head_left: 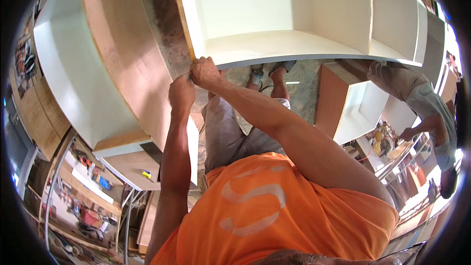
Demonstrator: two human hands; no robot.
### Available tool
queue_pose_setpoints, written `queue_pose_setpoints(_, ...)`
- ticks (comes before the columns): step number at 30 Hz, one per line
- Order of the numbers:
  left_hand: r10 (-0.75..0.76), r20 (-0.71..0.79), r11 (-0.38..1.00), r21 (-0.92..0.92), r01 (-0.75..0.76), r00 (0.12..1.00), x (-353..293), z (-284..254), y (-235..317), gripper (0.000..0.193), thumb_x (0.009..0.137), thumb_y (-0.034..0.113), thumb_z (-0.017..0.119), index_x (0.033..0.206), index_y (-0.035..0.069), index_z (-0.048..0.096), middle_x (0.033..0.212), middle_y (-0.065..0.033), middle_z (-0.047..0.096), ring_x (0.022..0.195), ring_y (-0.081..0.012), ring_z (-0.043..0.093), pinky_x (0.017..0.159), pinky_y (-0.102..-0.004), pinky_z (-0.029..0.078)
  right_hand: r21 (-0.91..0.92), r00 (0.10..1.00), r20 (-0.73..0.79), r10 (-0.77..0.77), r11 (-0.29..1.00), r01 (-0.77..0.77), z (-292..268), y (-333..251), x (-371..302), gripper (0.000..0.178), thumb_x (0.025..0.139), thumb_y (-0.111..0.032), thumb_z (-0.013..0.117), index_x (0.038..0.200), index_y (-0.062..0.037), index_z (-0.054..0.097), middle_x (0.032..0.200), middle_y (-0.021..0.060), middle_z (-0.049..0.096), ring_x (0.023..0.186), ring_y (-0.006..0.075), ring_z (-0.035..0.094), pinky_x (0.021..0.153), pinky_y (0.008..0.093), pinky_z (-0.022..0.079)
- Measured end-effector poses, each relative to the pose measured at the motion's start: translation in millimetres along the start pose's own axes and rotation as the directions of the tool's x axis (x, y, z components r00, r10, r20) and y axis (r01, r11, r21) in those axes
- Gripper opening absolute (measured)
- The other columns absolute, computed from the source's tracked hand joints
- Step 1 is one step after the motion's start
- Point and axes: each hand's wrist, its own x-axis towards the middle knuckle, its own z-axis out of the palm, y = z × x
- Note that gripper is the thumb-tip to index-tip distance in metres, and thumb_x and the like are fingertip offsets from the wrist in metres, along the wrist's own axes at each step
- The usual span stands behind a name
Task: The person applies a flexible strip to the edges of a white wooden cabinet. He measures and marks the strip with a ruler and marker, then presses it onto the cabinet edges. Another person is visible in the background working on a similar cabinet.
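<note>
A large white cabinet with open shelves and a raw wooden edge fills the top of the head view. My right hand grips its lower left corner, fingers curled over the edge. My left hand sits just below and left of it, fist closed against the same corner; whether it holds something small I cannot tell. Both forearms reach up from my orange shirt. My legs and feet stand on the floor beneath the cabinet.
A second white-and-wood cabinet stands at the left. A smaller brown box unit sits at the right. Another person bends over a cluttered bench at far right. A board with a yellow tape measure lies lower left.
</note>
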Motion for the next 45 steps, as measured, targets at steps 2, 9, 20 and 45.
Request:
queue_pose_setpoints(2, 0.017, -0.058, 0.999, -0.043, -0.019, 0.998, -7.0, 2.6, -22.5, 0.02, 0.088, 0.018, 0.062, 0.09, 0.0, 0.07, 0.09, -0.0198, 0.07, 0.086, -0.0389, 0.068, 0.075, -0.0478, 0.052, 0.068, 0.998, -0.047, -0.047, 0.996, 0.05, -3.4, 5.5, -3.6, 0.016, 0.084, -0.021, 0.068, 0.095, -0.0105, 0.072, 0.095, 0.0083, 0.066, 0.1, 0.027, 0.06, 0.088, 0.0407, 0.045)
queue_pose_setpoints(9, -0.056, 0.013, 0.984, 0.172, 0.053, 0.998, -45.4, 67.8, -109.9, 0.042, 0.088, 0.015, 0.064, 0.127, 0.002, 0.057, 0.12, -0.0202, 0.063, 0.111, -0.0359, 0.061, 0.093, -0.0417, 0.05, 0.175, 0.929, -0.359, -0.088, 0.972, 0.16, -45.0, 61.4, -60.1, 0.042, 0.08, -0.016, 0.073, 0.12, -0.0087, 0.064, 0.109, 0.0134, 0.063, 0.105, 0.0325, 0.057, 0.094, 0.045, 0.046)
queue_pose_setpoints(20, 0.495, -0.306, 0.866, 0.099, -0.49, 0.813, 1.7, 53.3, 6.5, 0.046, 0.083, 0.012, 0.069, 0.126, 0.004, 0.057, 0.115, -0.011, 0.058, 0.104, -0.0296, 0.06, 0.089, -0.04, 0.049, -0.015, 0.919, -0.321, -0.229, 0.972, 0.236, -44.2, 95.1, -78.5, 0.033, 0.079, -0.011, 0.069, 0.112, -0.0108, 0.065, 0.108, 0.0061, 0.064, 0.103, 0.0257, 0.059, 0.092, 0.0409, 0.045)
queue_pose_setpoints(45, 0.495, -0.235, 0.868, 0.181, -0.462, 0.837, 9.6, 76.9, 12.4, 0.05, 0.078, 0.003, 0.069, 0.126, 0.0, 0.056, 0.119, -0.0192, 0.058, 0.113, -0.0376, 0.055, 0.098, -0.0464, 0.042, -0.111, 0.926, -0.377, 0.015, 0.992, -0.061, -74.3, 156.4, -160.8, 0.054, 0.082, -0.011, 0.066, 0.135, -0.0106, 0.054, 0.141, 0.0082, 0.05, 0.136, 0.0249, 0.041, 0.116, 0.0491, 0.024)
